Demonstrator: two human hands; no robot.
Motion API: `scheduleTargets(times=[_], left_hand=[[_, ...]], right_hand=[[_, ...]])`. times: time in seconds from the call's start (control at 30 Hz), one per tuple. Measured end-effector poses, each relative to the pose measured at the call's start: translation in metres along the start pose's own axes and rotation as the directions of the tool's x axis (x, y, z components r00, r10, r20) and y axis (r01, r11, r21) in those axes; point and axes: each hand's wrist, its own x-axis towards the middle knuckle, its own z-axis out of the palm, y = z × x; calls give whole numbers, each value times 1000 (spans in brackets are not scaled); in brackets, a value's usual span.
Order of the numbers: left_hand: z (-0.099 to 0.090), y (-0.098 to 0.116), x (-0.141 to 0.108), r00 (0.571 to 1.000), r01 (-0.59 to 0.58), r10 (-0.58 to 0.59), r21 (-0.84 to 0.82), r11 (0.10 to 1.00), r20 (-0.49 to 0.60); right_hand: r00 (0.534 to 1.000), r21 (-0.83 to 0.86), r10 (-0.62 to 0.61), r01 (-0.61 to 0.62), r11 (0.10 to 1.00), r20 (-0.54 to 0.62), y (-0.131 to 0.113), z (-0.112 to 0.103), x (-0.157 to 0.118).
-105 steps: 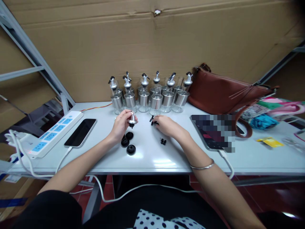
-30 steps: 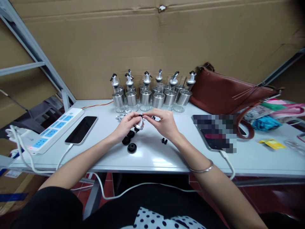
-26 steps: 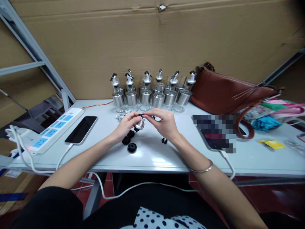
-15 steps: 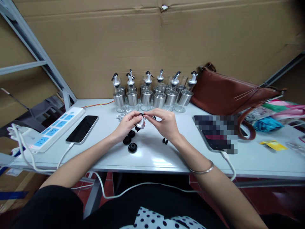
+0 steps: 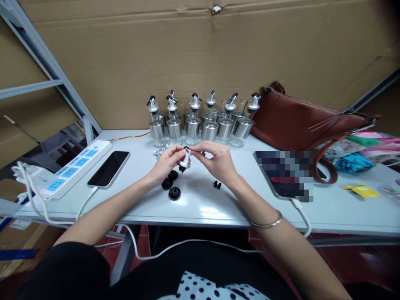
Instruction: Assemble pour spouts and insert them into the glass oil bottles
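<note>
Between my two hands is a silver pourer spout (image 5: 184, 161) with a black lower end pointing down. My left hand (image 5: 167, 163) is closed on its silver body from the left. My right hand (image 5: 217, 160) pinches at the small black flap (image 5: 186, 148) on its top. Just below lie several round black rings, the nearest one (image 5: 174, 193) flat on the table. Two small black plugs (image 5: 217, 185) rest under my right wrist. Other silver spout pieces (image 5: 159, 152) lie partly hidden behind my left hand.
Several glass and steel bottles (image 5: 209, 131) stand behind my hands, many with spouts. On the left are a power strip (image 5: 78, 168) and a phone (image 5: 109, 168); on the right, another phone (image 5: 275, 175), a brown bag (image 5: 300, 121) and a yellow packet (image 5: 362, 191).
The spout between my hands is tilted slightly more upright. Both hands have otherwise stayed almost in place.
</note>
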Motion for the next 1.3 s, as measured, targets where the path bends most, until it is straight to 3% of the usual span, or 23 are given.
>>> scheduleTargets(times=[0.3,0.53,0.73,0.97,1.1,1.3], left_hand=[[2,3,-3,999,-22,21,-14,1000,-25],[-2,0,1,992,-98,97,-19,995,-79],[0,0,0,994,-94,93,-17,995,-58],[1,-1,0,995,-82,81,-18,996,-66],[0,-1,1,988,-125,129,49,991,-81],[-2,2,2,985,-133,143,111,985,-91]], right_hand=[[1000,5,-13,13,1000,-12,-4,-1,1],[994,12,21,-22,1000,103,-4,0,1],[987,80,49,-61,995,151,0,6,-1],[986,145,92,-112,983,138,2,6,0],[984,161,111,-134,978,141,2,5,0],[991,142,81,-97,985,111,2,4,1]])
